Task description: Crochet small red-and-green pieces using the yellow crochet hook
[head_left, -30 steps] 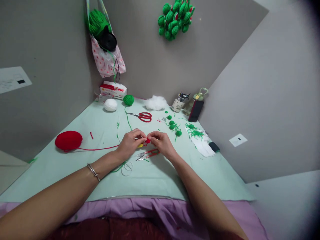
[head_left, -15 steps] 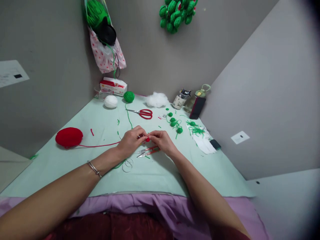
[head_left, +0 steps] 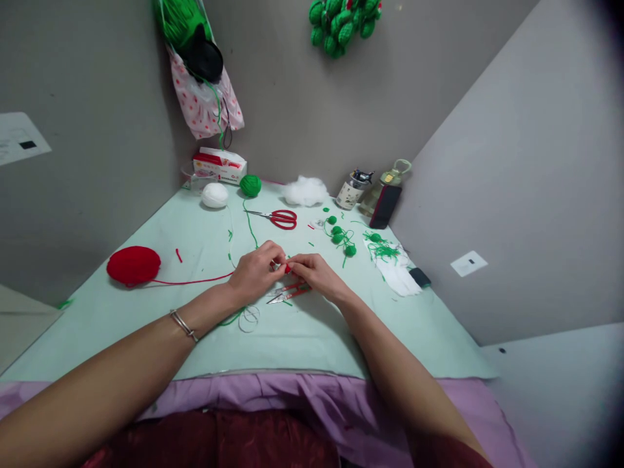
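**A grey corner with a pale green top**

Plain grey walls (head_left: 316,110) meet in a corner behind the surface (head_left: 302,338), which wears a pale mint-green covering. Its near edge gives way to lilac cloth (head_left: 292,403). A spotted pink bag (head_left: 205,107) hangs on the wall, and a bunch of green knitted pieces (head_left: 344,23) hangs to its right. A white label (head_left: 468,263) sits on the right wall, a paper sheet (head_left: 19,136) on the left. The light is soft and even.

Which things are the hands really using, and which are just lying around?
In use: left hand and right hand pinch the small red piece; red yarn ball feeds it.
Lying about: thread snips, red scissors, white yarn ball, stuffing.
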### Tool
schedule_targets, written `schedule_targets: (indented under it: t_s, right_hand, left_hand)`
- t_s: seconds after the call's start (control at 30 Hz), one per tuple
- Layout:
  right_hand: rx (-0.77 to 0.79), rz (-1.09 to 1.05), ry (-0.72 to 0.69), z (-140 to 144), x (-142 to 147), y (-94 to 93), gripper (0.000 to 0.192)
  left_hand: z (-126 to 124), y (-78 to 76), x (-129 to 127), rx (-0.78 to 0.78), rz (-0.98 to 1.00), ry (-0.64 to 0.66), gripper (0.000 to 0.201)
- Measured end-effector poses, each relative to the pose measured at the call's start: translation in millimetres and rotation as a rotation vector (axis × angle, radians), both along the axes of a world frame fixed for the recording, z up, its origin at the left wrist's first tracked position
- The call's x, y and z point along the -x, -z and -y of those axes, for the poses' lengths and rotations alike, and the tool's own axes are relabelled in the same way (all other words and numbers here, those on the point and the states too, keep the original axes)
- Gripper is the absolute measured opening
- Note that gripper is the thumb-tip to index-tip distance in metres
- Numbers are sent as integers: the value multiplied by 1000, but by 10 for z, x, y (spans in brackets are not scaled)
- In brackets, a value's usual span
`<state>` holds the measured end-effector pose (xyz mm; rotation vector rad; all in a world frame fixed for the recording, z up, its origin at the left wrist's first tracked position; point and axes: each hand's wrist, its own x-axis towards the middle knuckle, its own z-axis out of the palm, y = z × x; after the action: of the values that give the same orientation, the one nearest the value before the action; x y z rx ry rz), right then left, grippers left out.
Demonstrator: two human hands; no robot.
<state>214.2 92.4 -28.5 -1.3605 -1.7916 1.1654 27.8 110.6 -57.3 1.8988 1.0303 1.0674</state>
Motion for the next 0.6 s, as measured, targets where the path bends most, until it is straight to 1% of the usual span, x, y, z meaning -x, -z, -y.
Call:
schedule_targets:
  t_s: [0.03,0.13,0.27,0.33,0.43,0.5,0.53,0.6]
  right_hand:
    - [-13,9,-5,7,5,-8,29]
    - [-75,39,16,12,20,-2,29]
    - [-155,80,88,-11,32,76,24]
    - [-204,93,127,-26,30,123,20]
    - [-305,112,195,-33,16,159,15]
    - [-371,127,222,-23,7,149,8]
    - [-396,135,222,-14,7,138,4]
    - [-419,150,201,5,19,115,6]
  left_hand:
    - [-25,6,2,47,29,-3,3]
    - [-93,1,23,228,112,22,12]
    - [-126,-60,71,499,208,111,26]
    - [-121,-95,88,596,260,152,32]
    - [-112,-124,95,688,325,187,35]
    - [-110,-123,92,723,354,189,35]
    - [-111,-119,89,733,365,185,35]
    - [-114,-105,83,743,377,169,34]
